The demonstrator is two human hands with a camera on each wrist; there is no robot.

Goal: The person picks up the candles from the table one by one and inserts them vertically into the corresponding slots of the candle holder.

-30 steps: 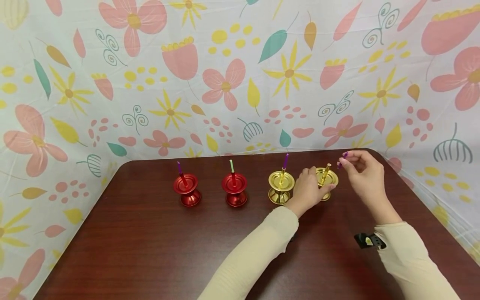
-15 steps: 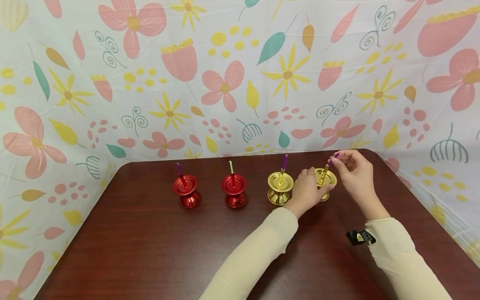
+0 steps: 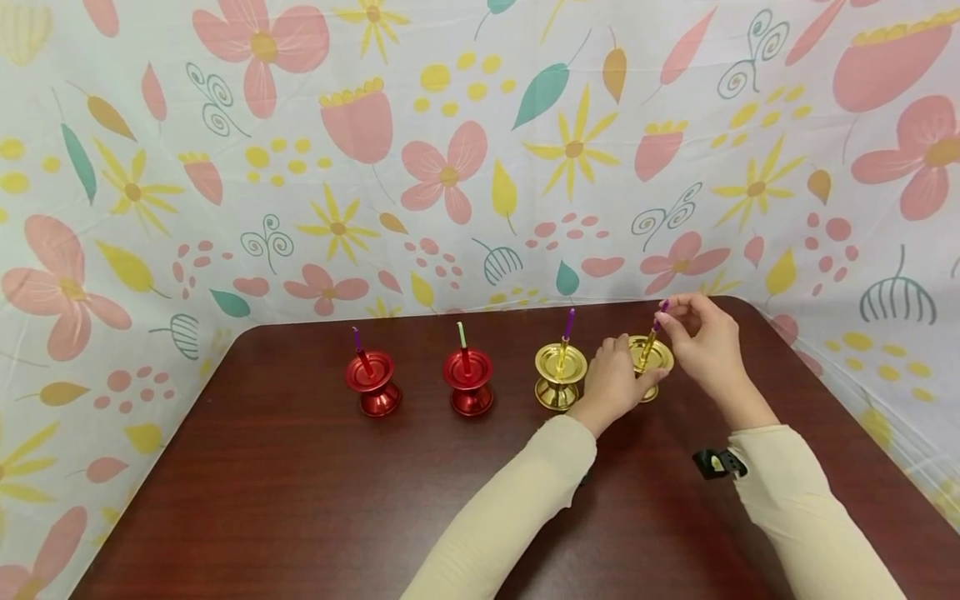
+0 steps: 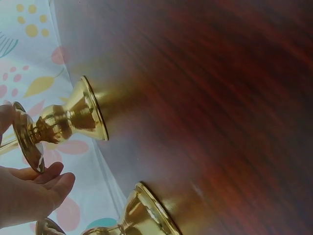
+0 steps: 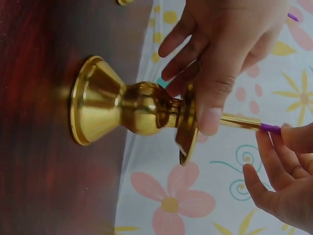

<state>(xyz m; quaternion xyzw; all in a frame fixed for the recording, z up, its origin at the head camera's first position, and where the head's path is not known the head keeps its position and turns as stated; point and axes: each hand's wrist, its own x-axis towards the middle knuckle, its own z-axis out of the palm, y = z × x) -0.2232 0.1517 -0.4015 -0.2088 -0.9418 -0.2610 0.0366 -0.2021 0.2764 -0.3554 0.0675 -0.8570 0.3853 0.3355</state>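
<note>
At the right end of the row, my left hand (image 3: 611, 379) grips the dish of a gold candle holder (image 5: 100, 110), thumb on top and fingers under the rim. The holder stands upright on the table with a slim tube rising from its dish. My right hand (image 3: 711, 343) pinches a thin purple candle (image 5: 270, 128) between thumb and fingers. The candle's lower end sits at the tube's mouth, in line with it. My right fingertips hide its upper part in the right wrist view.
Left of my hands stands another gold candle holder (image 3: 558, 392) with a purple candle. Farther left are a red holder (image 3: 472, 396) with a pale green candle and a red holder (image 3: 380, 396) with a purple one. A patterned cloth (image 3: 450, 250) hangs behind the dark table (image 3: 300, 483).
My right hand has moved left with the purple candle, from beside the gold holder to its tube, and the candle has turned more upright. My left hand keeps its grip on the dish.
</note>
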